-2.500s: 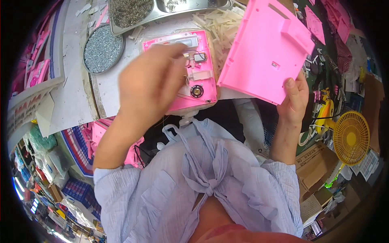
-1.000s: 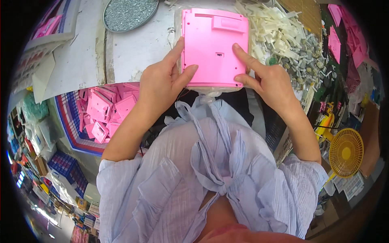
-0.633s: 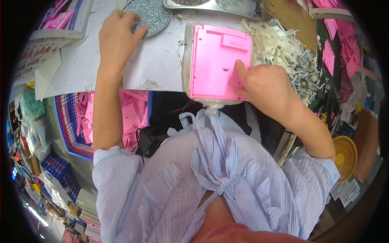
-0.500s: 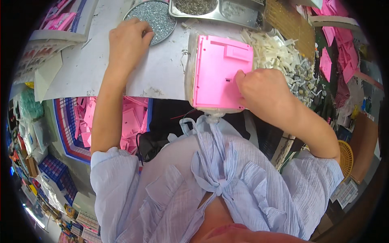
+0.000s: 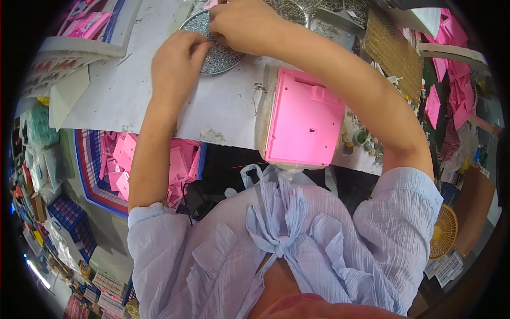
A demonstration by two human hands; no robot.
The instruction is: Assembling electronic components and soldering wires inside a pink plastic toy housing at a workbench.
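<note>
At the back of the table sits a round dish (image 5: 220, 71) full of small silvery metal pieces (image 5: 226, 56). My left hand (image 5: 178, 59) is at its left edge, thumb and fingers drawn together in a pinch. Over the dish's far right side is my right hand (image 5: 247, 26), its fingers curled in. Whatever either hand holds is too small or hidden to make out. A pink plastic panel (image 5: 303, 127) with a raised block and small holes lies on a plastic-wrapped support at the table's front edge, below my right forearm, with neither hand on it.
A metal tray (image 5: 334, 24) stands right of the dish, beside a brown board (image 5: 396, 50). Small loose parts (image 5: 364, 135) lie right of the panel. Below the table's left front, a blue-and-red basket (image 5: 85, 165) holds pink parts. More pink pieces (image 5: 459, 80) hang at the right.
My right hand has left the pink panel and moved up and left to the dish. My left hand stays at the dish, pinching. The view has shifted slightly.
</note>
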